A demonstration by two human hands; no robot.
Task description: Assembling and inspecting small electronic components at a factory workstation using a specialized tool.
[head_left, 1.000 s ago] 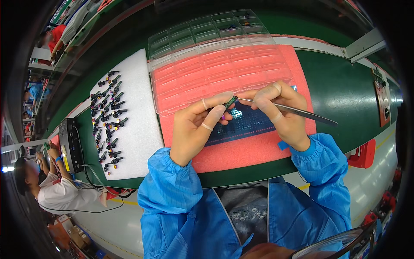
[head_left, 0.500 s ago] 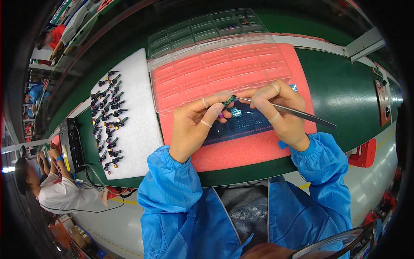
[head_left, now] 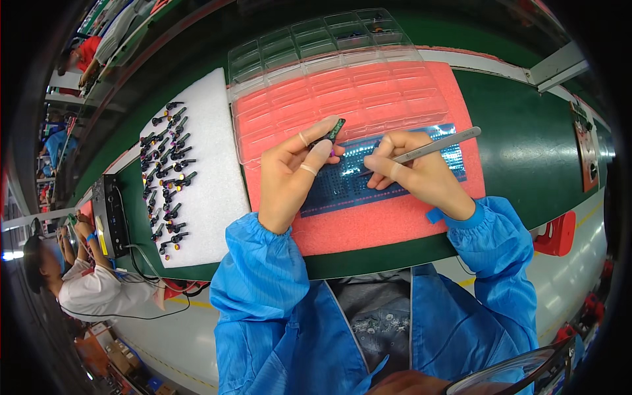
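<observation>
My left hand (head_left: 293, 168) pinches a small dark stick-shaped part with a green circuit board (head_left: 338, 128) showing along its upper end; a purple bit peeks out by the fingertips. White finger cots cover some fingers. In my right hand (head_left: 418, 170) are metal tweezers (head_left: 441, 144), gripped with their broad end up to the right and their tips low over a shiny blue sheet (head_left: 336, 194) with rows of small pieces. That sheet lies on a pink foam mat (head_left: 388, 229). Whether the tips hold anything cannot be made out.
A clear compartment tray (head_left: 316, 85) spans the mat's far part, a few dark parts in its far right corner. On the left, white foam (head_left: 214, 197) carries rows of dark stick-shaped parts (head_left: 172, 155). Beyond stands a black box (head_left: 108, 217) with cables; a co-worker (head_left: 99, 286) sits farther left.
My right hand has swung the tweezers away from the part in my left hand, down to the blue sheet. My left hand has shifted slightly left, and its part now points more upright.
</observation>
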